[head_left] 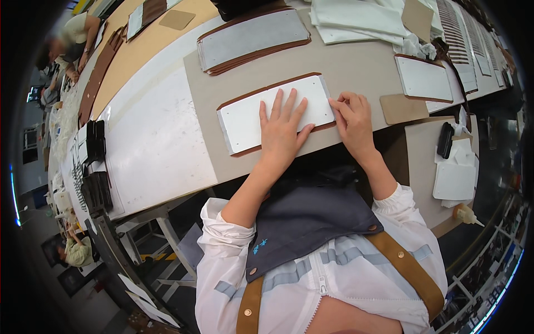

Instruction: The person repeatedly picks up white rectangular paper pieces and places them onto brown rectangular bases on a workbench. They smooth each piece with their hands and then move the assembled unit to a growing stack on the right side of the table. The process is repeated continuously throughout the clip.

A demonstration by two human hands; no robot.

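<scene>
On the beige board in front of me lies a white rectangular panel [243, 127], with small holes near its corners and a brown leather border showing along its long edges. My left hand [280, 136] rests flat on its middle, fingers spread and holding nothing. At the panel's right end, my right hand [356, 123] is closed in a pinch, thumb and fingertips on the edge. Just beyond lies a stack of similar grey-white panels with brown leather edges [255, 43]. Another such panel [425, 79] sits to the right.
White sheets [359, 21] are piled at the far right. A tan card [403, 108] lies by the table's near edge. Black items [95, 142] stand at the left. A lower side surface holds a glue bottle [466, 214]. Another person [78, 36] works at the far left.
</scene>
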